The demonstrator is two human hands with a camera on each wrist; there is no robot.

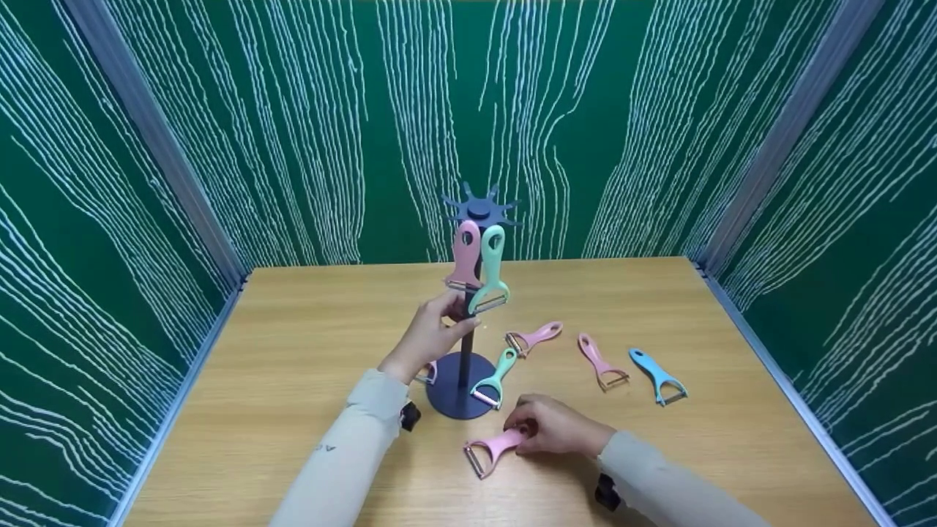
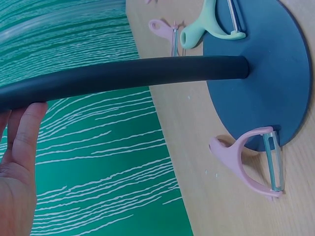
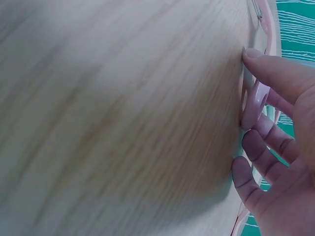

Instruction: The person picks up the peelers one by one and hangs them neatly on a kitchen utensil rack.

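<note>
A dark display stand (image 1: 465, 366) with a round base and a spiked top rises mid-table. My left hand (image 1: 428, 338) grips its pole below two hanging peelers, a pink peeler (image 1: 465, 256) and a mint green peeler (image 1: 494, 256). In the left wrist view, the fingertips of that hand touch the pole (image 2: 128, 73). In front of the base, my right hand (image 1: 562, 430) pinches the handle end of another pink peeler (image 1: 499, 444), whose blade points left. The right wrist view shows thumb and fingers about the handle (image 3: 255, 105), close over the tabletop.
A second mint green peeler (image 1: 499, 377) leans over the base's right edge. One pink peeler (image 2: 241, 160) lies by the base's left side, partly hidden by my left hand. Further right lie two pink peelers (image 1: 538, 335) (image 1: 596, 359) and a blue peeler (image 1: 656, 375). Green patterned walls enclose the table.
</note>
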